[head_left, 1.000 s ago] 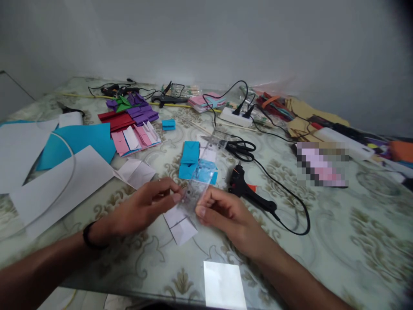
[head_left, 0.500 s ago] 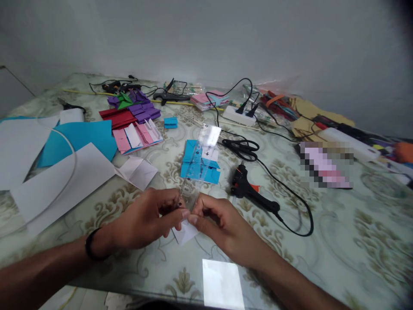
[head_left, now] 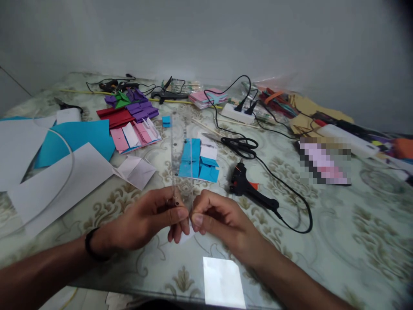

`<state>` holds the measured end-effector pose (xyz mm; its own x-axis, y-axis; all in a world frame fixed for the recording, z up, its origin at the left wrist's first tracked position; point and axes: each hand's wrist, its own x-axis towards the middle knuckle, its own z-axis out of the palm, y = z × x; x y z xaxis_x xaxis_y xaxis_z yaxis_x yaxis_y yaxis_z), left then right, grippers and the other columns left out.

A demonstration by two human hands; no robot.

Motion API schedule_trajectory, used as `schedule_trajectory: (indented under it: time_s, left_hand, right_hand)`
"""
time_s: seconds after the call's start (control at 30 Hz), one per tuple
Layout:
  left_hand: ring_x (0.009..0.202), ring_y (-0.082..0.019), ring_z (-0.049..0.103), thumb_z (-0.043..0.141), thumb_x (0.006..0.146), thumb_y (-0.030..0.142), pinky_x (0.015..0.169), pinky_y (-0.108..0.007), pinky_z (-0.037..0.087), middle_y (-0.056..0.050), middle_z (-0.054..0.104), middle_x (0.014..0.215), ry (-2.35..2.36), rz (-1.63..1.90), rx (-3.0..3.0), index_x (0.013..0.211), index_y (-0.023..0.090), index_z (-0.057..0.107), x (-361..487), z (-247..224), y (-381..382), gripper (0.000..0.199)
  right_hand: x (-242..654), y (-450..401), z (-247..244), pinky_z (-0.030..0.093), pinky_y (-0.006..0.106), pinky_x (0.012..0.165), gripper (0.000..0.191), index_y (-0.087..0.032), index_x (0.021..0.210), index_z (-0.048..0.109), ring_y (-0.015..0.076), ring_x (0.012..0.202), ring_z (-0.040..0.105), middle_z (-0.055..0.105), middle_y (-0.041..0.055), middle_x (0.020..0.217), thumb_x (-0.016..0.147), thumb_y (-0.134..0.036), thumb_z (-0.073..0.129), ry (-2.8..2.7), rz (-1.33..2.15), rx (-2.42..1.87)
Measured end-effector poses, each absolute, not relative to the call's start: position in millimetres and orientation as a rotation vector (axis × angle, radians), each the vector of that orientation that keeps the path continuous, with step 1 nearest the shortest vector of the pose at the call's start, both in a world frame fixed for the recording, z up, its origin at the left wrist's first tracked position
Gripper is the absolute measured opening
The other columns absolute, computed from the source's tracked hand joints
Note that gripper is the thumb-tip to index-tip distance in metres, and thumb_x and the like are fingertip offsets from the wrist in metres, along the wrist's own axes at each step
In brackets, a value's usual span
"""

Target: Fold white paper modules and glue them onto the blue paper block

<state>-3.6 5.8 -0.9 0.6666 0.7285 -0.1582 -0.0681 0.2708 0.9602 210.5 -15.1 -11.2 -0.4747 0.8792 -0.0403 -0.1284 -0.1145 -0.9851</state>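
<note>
A clear ruler (head_left: 183,181) points away from the person, its near end between the two hands. The left hand (head_left: 138,217) pinches that end between thumb and curled fingers, probably to steady it; the right hand (head_left: 227,224) is nearly closed at the ruler's right edge, thumb against fingertips, but whether it grips the plastic or something thin beside it cannot be told. A small white paper piece (head_left: 185,237) shows just below the ruler's near end, partly hidden by the fingers. Folded blue pieces (head_left: 191,148) lie beside and partly behind the ruler, seen through its clear plastic. To the ruler's right are the black scissors (head_left: 238,146) and the glue gun (head_left: 248,189), seemingly kept within easy reach. Left of the ruler, pink-and-white folded pieces (head_left: 135,137) sit grouped by colour, with large white sheets (head_left: 61,185) farther left on the surface (head_left: 322,258). Beyond the ruler, to its right, a power strip (head_left: 238,113) holds two black plugs.
</note>
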Motion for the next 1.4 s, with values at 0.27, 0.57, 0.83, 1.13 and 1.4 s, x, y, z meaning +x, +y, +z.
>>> schedule_trajectory:
  time_s: [0.27,0.57,0.83,1.13,1.4]
  left_hand:
    - [0.068,-0.011,0.062,0.056,0.107,0.032,0.066,-0.026,0.050,-0.003,0.071,0.085,0.659,0.687,1.197,0.089,0.016,0.063,-7.8,-3.7,8.7,0.024]
    - [0.062,-0.011,0.053,0.054,0.105,0.040,0.060,-0.026,0.043,0.003,0.061,0.072,0.896,0.543,1.419,0.084,0.019,0.053,-5.3,-1.1,11.3,0.029]
    - [0.061,-0.012,0.050,0.053,0.103,0.037,0.060,-0.026,0.041,0.004,0.056,0.068,0.985,0.458,1.609,0.085,0.020,0.055,-4.8,0.0,11.8,0.025]
    - [0.061,-0.012,0.049,0.054,0.098,0.034,0.058,-0.026,0.038,0.004,0.056,0.067,1.013,0.361,1.688,0.082,0.020,0.054,-0.1,6.3,10.4,0.022]
    - [0.054,-0.011,0.047,0.058,0.095,0.030,0.051,-0.023,0.033,0.005,0.059,0.059,1.131,0.329,1.752,0.075,0.020,0.051,0.2,-2.1,3.8,0.023]
  right_hand:
    - [210.7,-8.4,-20.5,0.040,0.032,0.062,0.027,-0.023,0.080,0.062,0.0159,0.061,0.050,0.061,-0.0013,0.068,0.095,-0.043,0.073,-1.141,1.643,-0.832]
    - [219.5,1.0,-14.4,0.039,0.032,0.062,0.038,-0.022,0.071,0.057,0.0164,0.062,0.052,0.058,-0.0001,0.066,0.106,-0.036,0.051,-1.814,1.016,-1.312]
    - [218.4,4.0,-18.3,0.049,0.034,0.074,0.015,-0.023,0.094,0.068,0.0209,0.080,0.065,0.072,0.0052,0.090,0.102,-0.025,0.055,-1.917,0.863,-1.280]
    - [211.8,-5.1,-11.5,0.040,0.027,0.058,0.021,-0.022,0.080,0.065,0.0148,0.063,0.055,0.060,-0.0022,0.068,0.099,-0.030,0.063,-1.785,1.076,-1.225]
    - [209.6,-9.7,-9.7,0.037,0.028,0.057,0.026,-0.021,0.074,0.058,0.0137,0.059,0.053,0.058,-0.0023,0.064,0.100,-0.025,0.058,-1.930,0.885,-1.253]
